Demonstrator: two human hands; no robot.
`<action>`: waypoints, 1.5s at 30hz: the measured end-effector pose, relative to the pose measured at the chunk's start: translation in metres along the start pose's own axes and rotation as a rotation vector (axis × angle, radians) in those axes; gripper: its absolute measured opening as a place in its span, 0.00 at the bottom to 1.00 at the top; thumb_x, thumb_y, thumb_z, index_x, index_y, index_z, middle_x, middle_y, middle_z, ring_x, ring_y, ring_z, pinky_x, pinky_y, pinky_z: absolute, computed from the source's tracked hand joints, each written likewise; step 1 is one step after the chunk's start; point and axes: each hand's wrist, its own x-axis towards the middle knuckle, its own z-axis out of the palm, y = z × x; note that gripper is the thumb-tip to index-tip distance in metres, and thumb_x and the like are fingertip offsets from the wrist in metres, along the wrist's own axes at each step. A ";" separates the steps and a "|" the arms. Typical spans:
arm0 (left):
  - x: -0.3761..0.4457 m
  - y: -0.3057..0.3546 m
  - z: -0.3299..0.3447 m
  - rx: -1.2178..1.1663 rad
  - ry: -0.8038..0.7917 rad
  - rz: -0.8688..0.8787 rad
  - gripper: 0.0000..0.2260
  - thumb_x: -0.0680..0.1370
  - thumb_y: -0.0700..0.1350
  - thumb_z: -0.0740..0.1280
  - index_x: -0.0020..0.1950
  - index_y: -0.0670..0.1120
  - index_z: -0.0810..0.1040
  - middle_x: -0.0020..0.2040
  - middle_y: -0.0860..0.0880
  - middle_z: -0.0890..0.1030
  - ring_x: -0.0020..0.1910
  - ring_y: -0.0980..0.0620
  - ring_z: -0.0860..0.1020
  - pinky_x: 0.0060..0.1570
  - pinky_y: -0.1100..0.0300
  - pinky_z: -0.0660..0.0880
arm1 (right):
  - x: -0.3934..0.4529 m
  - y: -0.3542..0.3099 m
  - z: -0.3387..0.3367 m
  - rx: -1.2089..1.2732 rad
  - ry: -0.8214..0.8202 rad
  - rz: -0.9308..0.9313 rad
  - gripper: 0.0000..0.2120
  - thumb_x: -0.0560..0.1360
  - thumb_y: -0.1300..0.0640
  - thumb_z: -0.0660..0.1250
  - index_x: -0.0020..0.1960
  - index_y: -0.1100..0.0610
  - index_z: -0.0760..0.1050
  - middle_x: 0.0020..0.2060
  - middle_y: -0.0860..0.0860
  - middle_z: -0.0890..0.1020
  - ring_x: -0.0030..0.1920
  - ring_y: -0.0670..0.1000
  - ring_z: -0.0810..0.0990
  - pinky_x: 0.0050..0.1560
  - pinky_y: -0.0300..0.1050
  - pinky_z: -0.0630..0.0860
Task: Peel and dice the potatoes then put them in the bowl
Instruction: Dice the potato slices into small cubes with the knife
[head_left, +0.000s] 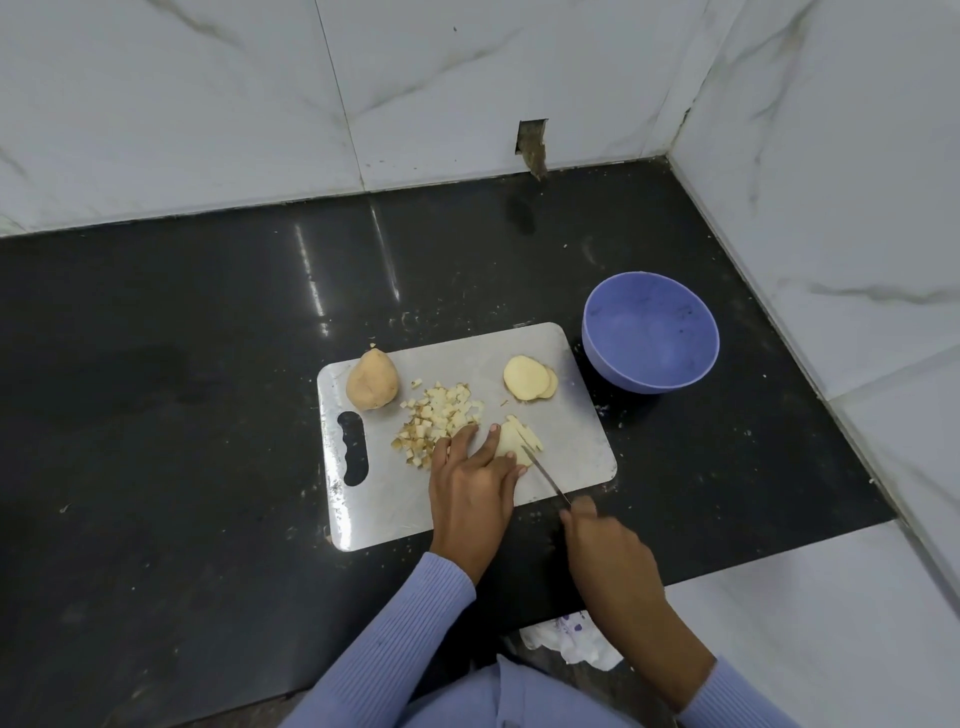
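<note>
- The left hand (470, 475) presses flat on a potato piece (508, 441) with its fingers (493, 434) straight; the fingertips sit very near the knife (545, 475), so a slip could nick one of them.
- The right hand (605, 540) grips the knife handle with curled fingers; the hand looks blurry, so I think it is moving fast, and a fast cut could go crooked.
- The piece being cut is pale and looks wet and smooth; it could slide on the cutting board (576, 431), which is flat, hard and shiny grey.
- The diced bits (441, 421) lie in a loose heap in the middle of the board; some keep brown skin on them, so the peeling may not be fully done; the left hand touches the heap and could push small cubes away.
- A whole potato (372, 379) sits at the far left of the board, round and dull brown; it could roll off onto the black, glossy counter (182, 389).
- Flat round slices (530, 378) are stacked near the right edge.
- The bowl (650, 332) is purple and smooth and stands on the counter just beside the board; no potato is in it yet.
</note>
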 end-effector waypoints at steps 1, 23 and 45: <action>0.000 0.000 0.000 -0.002 -0.001 0.000 0.04 0.68 0.43 0.77 0.37 0.45 0.85 0.51 0.45 0.84 0.54 0.41 0.79 0.54 0.51 0.65 | -0.006 0.006 0.003 -0.001 -0.007 0.011 0.14 0.84 0.48 0.44 0.56 0.55 0.65 0.41 0.49 0.75 0.42 0.50 0.79 0.40 0.40 0.70; -0.006 -0.006 0.002 -0.017 0.110 0.031 0.04 0.69 0.42 0.77 0.41 0.45 0.84 0.46 0.45 0.80 0.48 0.45 0.74 0.45 0.53 0.65 | 0.026 -0.029 -0.014 0.091 0.039 -0.043 0.16 0.83 0.50 0.47 0.56 0.59 0.68 0.48 0.56 0.80 0.48 0.57 0.79 0.41 0.46 0.68; -0.007 -0.010 -0.002 -0.015 0.090 0.057 0.04 0.68 0.41 0.77 0.41 0.45 0.85 0.47 0.46 0.82 0.49 0.46 0.76 0.48 0.54 0.64 | -0.010 0.002 -0.007 0.105 -0.010 0.007 0.15 0.83 0.47 0.46 0.50 0.54 0.66 0.39 0.49 0.75 0.41 0.50 0.78 0.41 0.41 0.73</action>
